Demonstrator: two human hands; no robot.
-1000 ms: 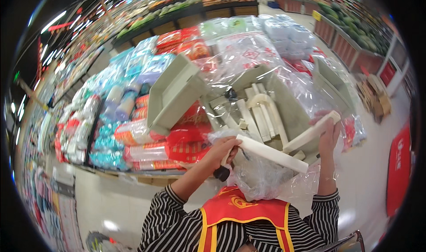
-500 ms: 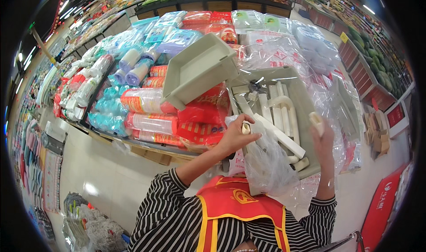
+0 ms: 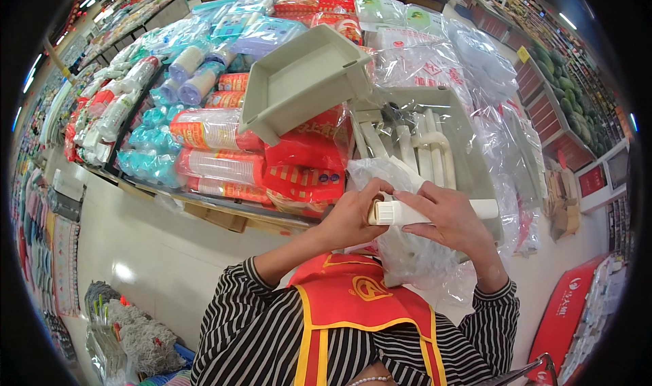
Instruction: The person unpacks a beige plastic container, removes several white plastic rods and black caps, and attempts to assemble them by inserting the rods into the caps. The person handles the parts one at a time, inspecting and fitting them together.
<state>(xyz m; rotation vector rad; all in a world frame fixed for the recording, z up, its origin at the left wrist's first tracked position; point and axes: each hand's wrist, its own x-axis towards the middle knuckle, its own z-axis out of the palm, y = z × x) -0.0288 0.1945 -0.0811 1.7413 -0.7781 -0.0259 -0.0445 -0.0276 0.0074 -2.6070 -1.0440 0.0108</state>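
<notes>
My right hand (image 3: 451, 219) is wrapped over a white plastic pipe (image 3: 483, 209) held level, with a ribbed collar at its left end. My left hand (image 3: 354, 216) pinches a small cream plastic pipe fitting (image 3: 372, 213) right against that collar. Whether the two are joined I cannot tell. Under my hands hangs a crumpled clear plastic bag (image 3: 407, 257). Just beyond, a grey-beige bin (image 3: 468, 131) holds several white and cream pipes (image 3: 438, 165), some bent; my hands and the bag hide its near part.
Another grey-beige bin (image 3: 299, 80) sits tilted on the goods, left of the pipe bin. Wrapped stacks of cups (image 3: 221, 165), red packages (image 3: 305, 182) and clear-wrapped packs (image 3: 475, 60) cover the display around it. Grey mops (image 3: 139, 338) stand on the floor at lower left.
My right hand has come in from the bin's right side to meet my left hand, and the white pipe now lies level between them. The view has shifted slightly.
</notes>
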